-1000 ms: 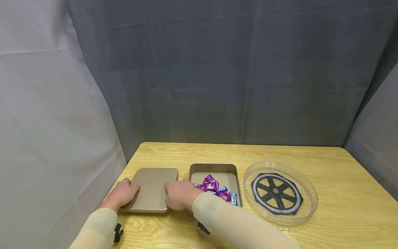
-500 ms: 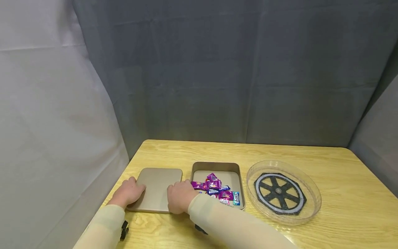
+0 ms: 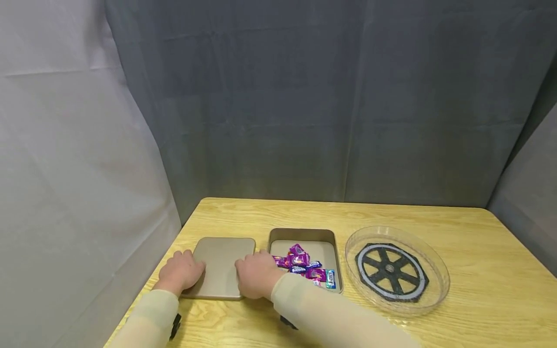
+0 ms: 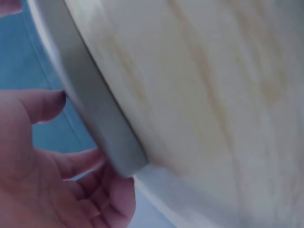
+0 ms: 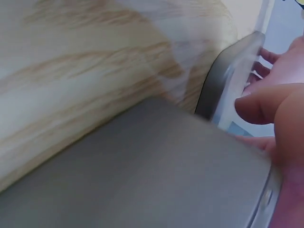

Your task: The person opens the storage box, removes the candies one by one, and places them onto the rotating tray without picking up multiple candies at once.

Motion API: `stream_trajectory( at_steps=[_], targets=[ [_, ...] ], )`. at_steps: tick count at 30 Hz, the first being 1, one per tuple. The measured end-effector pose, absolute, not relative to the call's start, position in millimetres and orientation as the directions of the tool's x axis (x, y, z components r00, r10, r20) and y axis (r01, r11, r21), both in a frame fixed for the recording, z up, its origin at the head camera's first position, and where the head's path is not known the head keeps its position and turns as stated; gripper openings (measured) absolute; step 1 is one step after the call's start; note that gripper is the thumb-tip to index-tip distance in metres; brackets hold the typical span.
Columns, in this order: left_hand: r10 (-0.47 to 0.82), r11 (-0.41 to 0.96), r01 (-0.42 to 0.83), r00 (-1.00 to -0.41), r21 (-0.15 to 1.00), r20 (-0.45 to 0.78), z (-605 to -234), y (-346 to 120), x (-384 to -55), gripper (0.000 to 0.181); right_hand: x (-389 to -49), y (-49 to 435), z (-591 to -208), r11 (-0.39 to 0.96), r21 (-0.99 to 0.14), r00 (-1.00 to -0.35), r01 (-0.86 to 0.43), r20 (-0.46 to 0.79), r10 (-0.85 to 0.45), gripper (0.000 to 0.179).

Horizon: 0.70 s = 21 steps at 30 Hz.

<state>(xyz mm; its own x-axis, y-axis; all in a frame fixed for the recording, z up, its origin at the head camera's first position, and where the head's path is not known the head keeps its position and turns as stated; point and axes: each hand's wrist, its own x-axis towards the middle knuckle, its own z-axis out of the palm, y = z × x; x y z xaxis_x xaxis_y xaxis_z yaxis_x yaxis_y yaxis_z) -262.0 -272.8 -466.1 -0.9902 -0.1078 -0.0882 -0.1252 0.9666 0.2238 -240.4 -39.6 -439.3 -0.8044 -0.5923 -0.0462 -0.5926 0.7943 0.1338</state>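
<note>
A flat bronze-coloured metal lid [image 3: 222, 268] with rounded corners lies on the left part of the table. My left hand [image 3: 180, 271] grips its left edge; in the left wrist view the thumb touches the rim and the other fingers curl at a corner. On the opposite edge, my right hand [image 3: 257, 275] holds the lid with bent fingers, partly hidden by the back of the hand. Just right of that hand stands an open bronze tin [image 3: 336, 256] with several purple, blue and pink wrapped candies [image 3: 299, 259] in it. My right forearm hides its near left corner.
A round clear plastic tray [image 3: 439, 290] stands right of the tin, with a black-and-white wheel-shaped piece [image 3: 390, 268] inside it. Grey cloth [image 3: 278, 106] hangs behind the wooden table [image 3: 487, 270], and pale cloth [image 3: 78, 169] lines the left side.
The lid's near edge appears slightly lower than a second ago, with both hands still at its sides. The whole view has shifted a little; the tin and tray stay in place.
</note>
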Motion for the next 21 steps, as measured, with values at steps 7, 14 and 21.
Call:
stream_trajectory(
  at_steps=[7, 14, 21],
  targets=[
    [-0.038, 0.982, -0.033, -0.999, 0.186, 0.022, -455.4, -253.9, -260.3, 0.056, -241.7, -25.3, -429.3, 0.772, 0.077, -0.772, -0.631, 0.037, -0.634, 0.035],
    [0.105, 0.965, 0.120, -0.991, 0.233, 0.080, -440.3, -210.4, -251.9, 0.056, -243.6, 14.4, -423.7, 0.797, 0.007, -0.789, -0.604, 0.139, -0.599, 0.044],
    [0.199, 0.924, 0.226, -0.973, 0.308, 0.116, -427.9, -176.0, -239.0, 0.053, -233.6, 69.6, -410.9, 0.824, -0.098, -0.819, -0.558, 0.223, -0.528, 0.046]
  ],
)
